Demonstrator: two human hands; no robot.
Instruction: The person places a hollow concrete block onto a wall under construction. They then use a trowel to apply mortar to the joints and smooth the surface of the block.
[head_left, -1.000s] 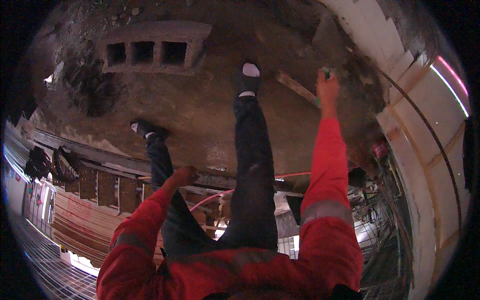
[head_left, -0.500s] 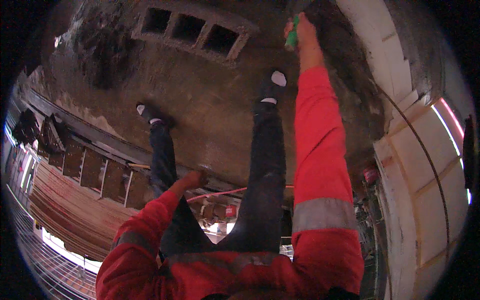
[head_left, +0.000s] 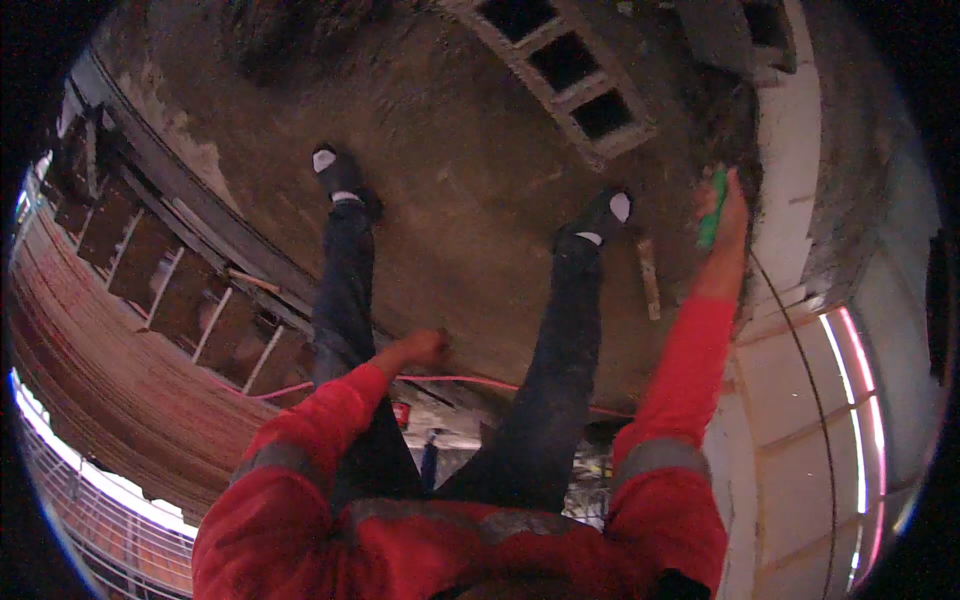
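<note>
My right hand (head_left: 733, 218) is closed round a green handle (head_left: 714, 210), out to the right beside the light-coloured wall base. What the handle belongs to is too dark and blurred to make out. My left hand (head_left: 428, 347) hangs in a loose fist in front of my left thigh, with nothing seen sticking out of it. Up and left of my right hand lies a grey hollow concrete block (head_left: 583, 85) with three dark openings. A short strip of wood (head_left: 649, 280) lies between my right shoe (head_left: 606, 217) and my right forearm.
Brown, rough ground (head_left: 470, 200) spreads under my feet. A pink hose or cord (head_left: 460, 379) runs across behind my legs. Stacked boards (head_left: 120, 370) stand on the left. Another grey block (head_left: 735, 35) lies at the far right, and a dark cable (head_left: 808, 370) hangs along the right-hand panels.
My view has turned, so the hollow block now sits further right and slanted. My right hand, still round the green handle, has come closer and to the right. Both feet have shifted.
</note>
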